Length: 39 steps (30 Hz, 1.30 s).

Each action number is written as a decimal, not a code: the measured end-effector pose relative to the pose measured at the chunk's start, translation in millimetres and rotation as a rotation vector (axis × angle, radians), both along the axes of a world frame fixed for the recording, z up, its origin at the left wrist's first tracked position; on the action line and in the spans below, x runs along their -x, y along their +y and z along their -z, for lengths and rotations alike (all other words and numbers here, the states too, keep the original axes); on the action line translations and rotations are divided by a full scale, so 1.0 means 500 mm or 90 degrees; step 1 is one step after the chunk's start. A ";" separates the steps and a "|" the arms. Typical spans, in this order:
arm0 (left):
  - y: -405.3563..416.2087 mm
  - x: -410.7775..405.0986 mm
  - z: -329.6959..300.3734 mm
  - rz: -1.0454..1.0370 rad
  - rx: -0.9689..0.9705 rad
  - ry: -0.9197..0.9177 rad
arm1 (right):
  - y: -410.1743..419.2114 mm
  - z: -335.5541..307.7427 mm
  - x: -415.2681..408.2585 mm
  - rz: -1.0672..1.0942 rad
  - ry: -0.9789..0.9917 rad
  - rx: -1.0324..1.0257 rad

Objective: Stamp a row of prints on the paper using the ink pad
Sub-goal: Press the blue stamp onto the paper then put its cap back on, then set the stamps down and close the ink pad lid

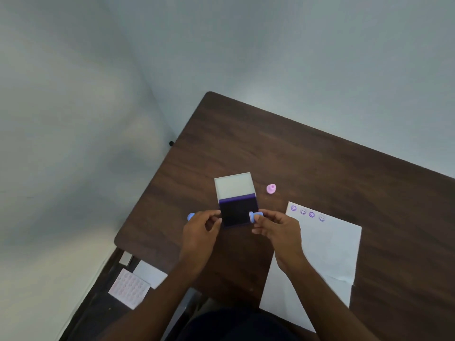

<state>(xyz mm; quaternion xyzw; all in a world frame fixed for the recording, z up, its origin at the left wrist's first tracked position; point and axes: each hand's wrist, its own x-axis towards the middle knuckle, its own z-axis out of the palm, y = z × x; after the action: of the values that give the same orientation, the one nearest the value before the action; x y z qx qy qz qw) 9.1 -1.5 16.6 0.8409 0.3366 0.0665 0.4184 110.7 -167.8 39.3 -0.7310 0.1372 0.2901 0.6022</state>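
Note:
The ink pad (236, 212) lies open in the middle of the brown table (307, 153), its dark purple pad facing up and its pale lid (234, 184) tilted back. My right hand (278, 232) pinches a small blue stamp (255, 215) on its side at the pad's right edge. My left hand (202, 232) rests at the pad's left edge, fingers touching the case. The white paper (327, 252) lies to the right, with a row of several purple smiley prints (307, 212) along its top edge.
A pink stamp (271, 188) stands upright behind the paper's corner. Another blue stamp (190, 216) peeks out left of my left hand. Below the table's left edge, on the floor, lie a pink stamp sheet (129, 287) and white cards (150, 273).

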 end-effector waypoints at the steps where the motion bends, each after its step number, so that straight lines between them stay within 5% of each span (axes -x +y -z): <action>1: 0.008 0.010 0.003 -0.014 -0.005 0.005 | 0.010 0.001 0.003 -0.003 0.010 -0.006; 11: 0.075 0.059 0.077 -0.122 -0.036 0.145 | 0.073 0.009 0.038 -0.006 0.081 -0.062; 24: 0.096 0.051 0.121 -0.092 -0.053 0.110 | 0.083 0.017 0.042 -0.017 0.074 -0.048; 39: 0.085 0.058 0.068 -0.185 0.202 0.005 | 0.091 0.017 0.040 -0.016 0.089 -0.059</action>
<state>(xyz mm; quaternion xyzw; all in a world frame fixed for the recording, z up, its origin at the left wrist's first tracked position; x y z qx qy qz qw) -19.8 40.9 -17.6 0.7074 0.4620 0.0691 0.5305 90.9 -122.3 30.8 -0.6819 0.1563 0.3537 0.6209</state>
